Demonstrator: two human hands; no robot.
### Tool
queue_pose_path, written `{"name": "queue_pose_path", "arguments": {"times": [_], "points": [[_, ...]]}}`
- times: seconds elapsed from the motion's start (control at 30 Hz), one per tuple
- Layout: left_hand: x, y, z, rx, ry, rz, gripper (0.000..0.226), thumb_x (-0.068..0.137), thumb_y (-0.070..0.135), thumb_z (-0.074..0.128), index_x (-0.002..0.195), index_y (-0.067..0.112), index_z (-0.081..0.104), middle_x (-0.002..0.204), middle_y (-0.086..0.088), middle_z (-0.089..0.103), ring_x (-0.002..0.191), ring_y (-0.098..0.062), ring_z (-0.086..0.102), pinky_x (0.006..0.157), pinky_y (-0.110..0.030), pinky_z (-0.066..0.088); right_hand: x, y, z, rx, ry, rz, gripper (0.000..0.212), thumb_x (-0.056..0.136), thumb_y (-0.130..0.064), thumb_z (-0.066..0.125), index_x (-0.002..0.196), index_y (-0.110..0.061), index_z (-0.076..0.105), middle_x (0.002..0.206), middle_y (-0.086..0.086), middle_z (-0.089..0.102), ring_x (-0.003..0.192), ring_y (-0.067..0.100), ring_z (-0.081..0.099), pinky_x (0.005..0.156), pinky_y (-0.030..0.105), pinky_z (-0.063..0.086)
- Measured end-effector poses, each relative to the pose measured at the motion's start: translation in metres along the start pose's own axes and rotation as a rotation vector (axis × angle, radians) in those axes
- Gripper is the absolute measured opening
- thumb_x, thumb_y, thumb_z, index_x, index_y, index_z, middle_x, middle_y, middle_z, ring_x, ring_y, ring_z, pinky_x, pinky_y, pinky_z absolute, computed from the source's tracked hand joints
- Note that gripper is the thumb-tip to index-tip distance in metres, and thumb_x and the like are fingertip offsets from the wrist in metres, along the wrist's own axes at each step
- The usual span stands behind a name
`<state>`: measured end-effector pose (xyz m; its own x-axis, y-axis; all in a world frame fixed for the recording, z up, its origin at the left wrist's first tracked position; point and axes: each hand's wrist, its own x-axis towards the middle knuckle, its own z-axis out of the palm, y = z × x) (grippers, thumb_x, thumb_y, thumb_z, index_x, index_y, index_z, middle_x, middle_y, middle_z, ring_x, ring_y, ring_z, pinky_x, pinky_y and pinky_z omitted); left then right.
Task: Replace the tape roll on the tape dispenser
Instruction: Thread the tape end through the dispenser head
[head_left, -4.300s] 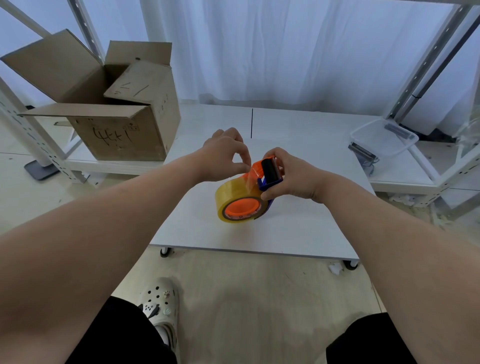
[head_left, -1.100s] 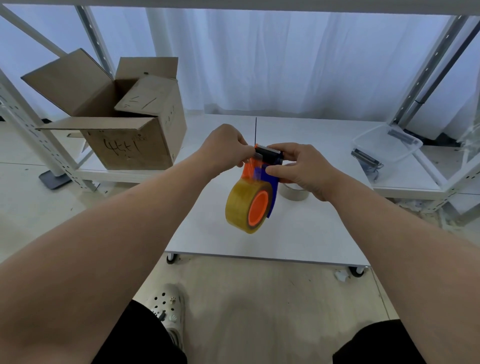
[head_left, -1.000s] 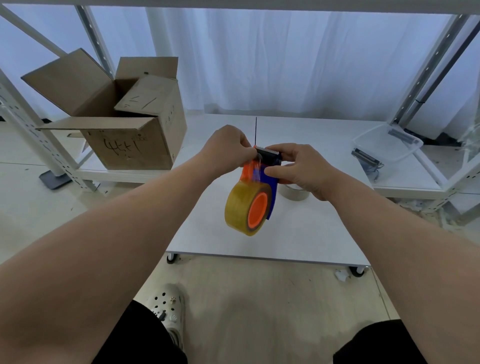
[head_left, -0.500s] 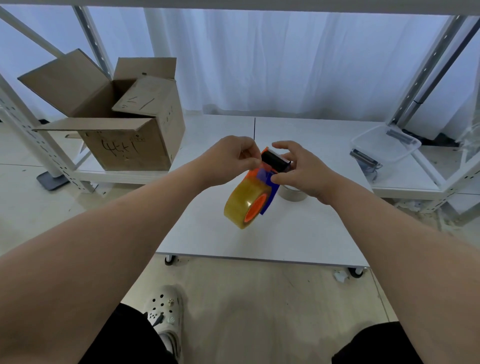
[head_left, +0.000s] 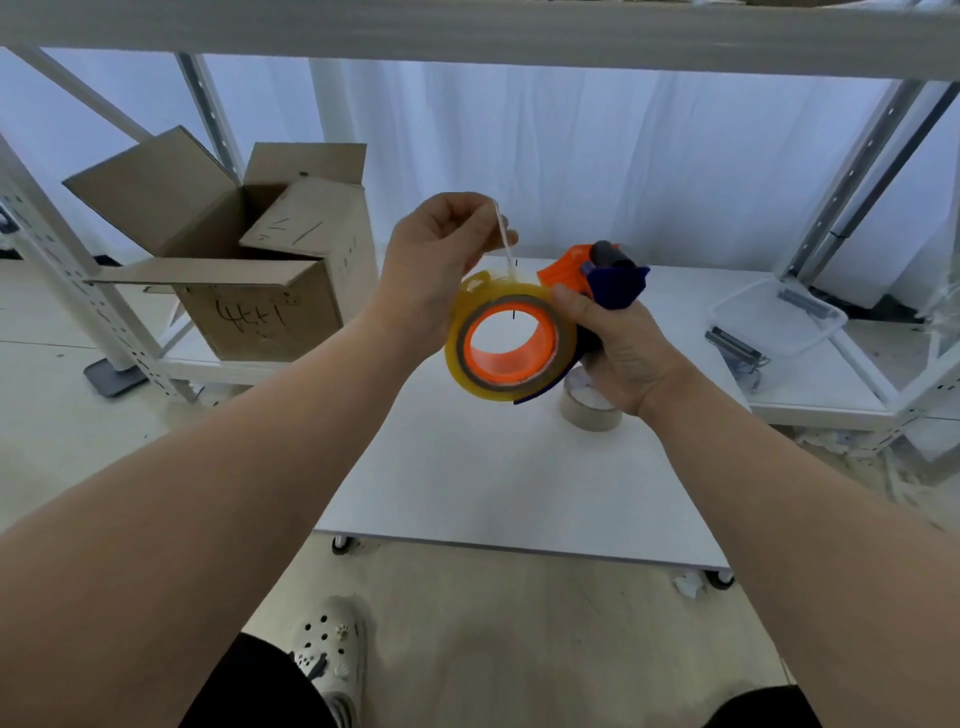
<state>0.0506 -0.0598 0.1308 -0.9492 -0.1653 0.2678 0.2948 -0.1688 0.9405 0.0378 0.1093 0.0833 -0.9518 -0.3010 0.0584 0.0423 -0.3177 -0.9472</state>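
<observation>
I hold an orange and blue tape dispenser (head_left: 608, 280) up above the white table (head_left: 493, 478). A yellowish clear tape roll (head_left: 462, 358) sits on its orange hub, open side facing me. My right hand (head_left: 618, 348) grips the dispenser's blue handle. My left hand (head_left: 441, 254) is raised beside the roll and pinches the free end of the tape (head_left: 501, 239), a thin strip stretched up from the roll's top. A nearly bare cardboard tape core (head_left: 589, 410) lies on the table under my right hand.
An open cardboard box (head_left: 244, 291) stands on the low shelf at left. A clear plastic tray (head_left: 779, 317) and a metal part (head_left: 735, 345) lie on the shelf at right. A shelf beam (head_left: 467, 31) crosses overhead. My shoe (head_left: 332, 654) is near the table's front edge.
The dispenser has been turned so the roll's open hub faces me and lifted higher. My left hand has pulled the tape end upward off the roll.
</observation>
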Motion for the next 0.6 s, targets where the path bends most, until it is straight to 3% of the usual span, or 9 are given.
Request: {"name": "queue_pose_path", "arguments": {"times": [0.1,0.17,0.27,0.47,0.6], "points": [[-0.004,-0.005,0.002,-0.099,0.074,-0.084,0.011,0.092,0.009,0.056,0.084,0.011,0.063,0.076,-0.003,0.067,0.074,-0.013,0.068,0.076,-0.028,0.053,-0.004,-0.006,0.004,-0.100,0.017,-0.002,0.099,0.046,-0.029,0.084,0.133,-0.014,0.041,0.108,0.006,0.064,0.100,0.026,0.066,0.085,0.042,0.057],[-0.007,-0.006,0.003,-0.184,0.117,-0.139,0.013,0.093,0.009,0.056,0.082,0.012,0.062,0.071,-0.001,0.068,0.074,-0.013,0.067,0.072,-0.023,0.052,-0.006,-0.007,0.002,-0.136,0.009,-0.010,0.090,0.057,-0.019,0.081,0.135,-0.015,0.037,0.109,0.006,0.062,0.101,0.026,0.064,0.085,0.040,0.057],[-0.008,-0.005,0.005,-0.266,0.185,-0.192,0.013,0.093,0.010,0.056,0.081,0.013,0.061,0.075,-0.001,0.066,0.078,-0.015,0.067,0.083,-0.030,0.046,-0.008,-0.008,0.002,-0.167,0.017,-0.020,0.068,0.072,-0.004,0.073,0.128,-0.022,0.040,0.105,0.003,0.061,0.094,0.022,0.064,0.077,0.033,0.059],[-0.006,-0.007,0.003,-0.079,0.155,-0.099,0.022,0.092,0.004,0.054,0.074,0.016,0.060,0.072,-0.002,0.064,0.072,-0.010,0.061,0.076,-0.022,0.046,-0.013,0.000,-0.008,-0.340,-0.112,0.038,0.073,0.072,-0.001,0.076,0.132,-0.017,0.039,0.101,0.001,0.061,0.086,0.011,0.064,0.071,0.022,0.055],[0.000,-0.007,-0.009,0.045,0.091,-0.075,0.017,0.091,0.008,0.056,0.079,0.018,0.060,0.075,0.001,0.066,0.077,-0.011,0.062,0.081,-0.028,0.044,-0.020,0.010,-0.018,-0.523,-0.184,0.139,0.068,0.072,0.002,0.076,0.120,-0.031,0.040,0.106,-0.003,0.061,0.090,0.013,0.063,0.071,0.020,0.057]]}}
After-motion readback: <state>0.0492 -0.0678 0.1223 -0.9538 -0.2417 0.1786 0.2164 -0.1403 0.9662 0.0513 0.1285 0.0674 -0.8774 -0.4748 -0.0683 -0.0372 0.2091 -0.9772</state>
